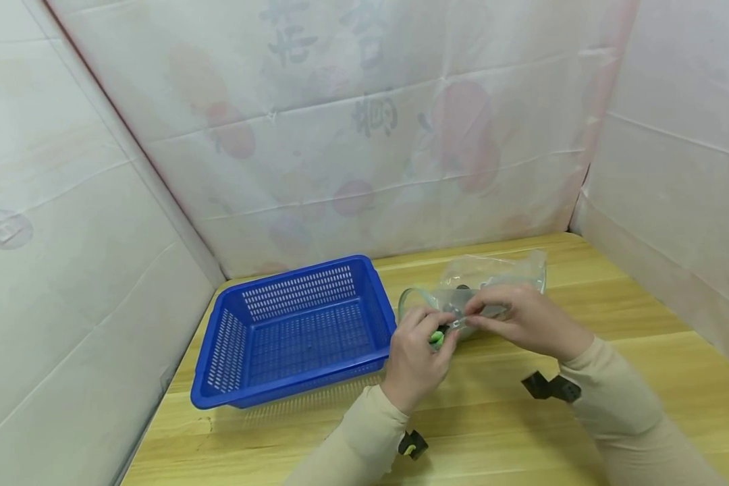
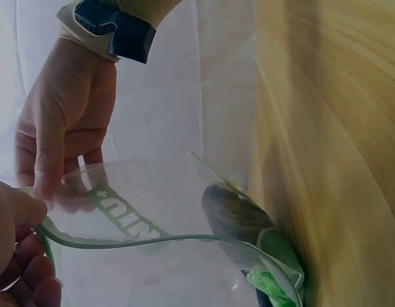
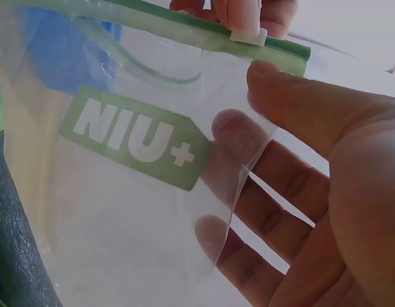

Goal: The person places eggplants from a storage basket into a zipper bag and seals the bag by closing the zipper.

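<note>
A clear zip bag [image 1: 492, 267] with a green zip edge and a "NIU+" label [image 3: 135, 137] lies between the two hands, its mouth partly parted. My left hand [image 1: 414, 351] pinches the zip edge at one end, fingertips on a pale slider [image 3: 249, 36] in the right wrist view. Close beside it, my right hand [image 1: 531, 318] grips the bag's corner, thumb in front and fingers behind the clear plastic. Inside the bag, a dark bundle [image 2: 232, 214] and a bright green piece [image 2: 273, 288] show through; their kind cannot be made out.
Left of the bag stands a blue plastic basket [image 1: 291, 389] with slotted walls and nothing in it. Both are on a wood-grain table [image 1: 474, 422]. Pale printed cloth [image 1: 316, 162] hangs behind and at both sides. Each wrist carries a dark mount [image 1: 549, 387].
</note>
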Available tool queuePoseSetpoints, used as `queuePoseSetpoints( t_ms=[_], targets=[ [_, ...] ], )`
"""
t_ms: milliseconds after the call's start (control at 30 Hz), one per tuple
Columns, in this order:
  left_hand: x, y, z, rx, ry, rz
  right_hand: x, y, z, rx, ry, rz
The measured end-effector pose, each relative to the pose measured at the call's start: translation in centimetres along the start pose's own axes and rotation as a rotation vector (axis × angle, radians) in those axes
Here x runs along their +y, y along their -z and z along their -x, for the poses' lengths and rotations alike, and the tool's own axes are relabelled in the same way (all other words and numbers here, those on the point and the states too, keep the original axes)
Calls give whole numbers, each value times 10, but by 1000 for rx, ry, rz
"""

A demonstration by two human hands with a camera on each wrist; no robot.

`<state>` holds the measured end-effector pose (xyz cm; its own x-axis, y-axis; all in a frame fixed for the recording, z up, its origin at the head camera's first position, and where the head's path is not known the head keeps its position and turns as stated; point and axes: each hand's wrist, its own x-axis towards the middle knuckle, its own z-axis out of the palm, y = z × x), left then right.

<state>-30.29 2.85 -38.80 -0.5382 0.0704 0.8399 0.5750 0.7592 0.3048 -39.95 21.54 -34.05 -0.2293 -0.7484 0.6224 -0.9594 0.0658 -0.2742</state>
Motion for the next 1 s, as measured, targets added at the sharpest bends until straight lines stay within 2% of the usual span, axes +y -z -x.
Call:
queuePoseSetpoints(
  t_ms=[400,1000],
  targets=[
    [1,-1,2,-21,8,29,-1,-1,-1,-16,39,-16],
    [1,-4,5,-45,29,46,-3,0,0,-15,52,-33]
  ],
)
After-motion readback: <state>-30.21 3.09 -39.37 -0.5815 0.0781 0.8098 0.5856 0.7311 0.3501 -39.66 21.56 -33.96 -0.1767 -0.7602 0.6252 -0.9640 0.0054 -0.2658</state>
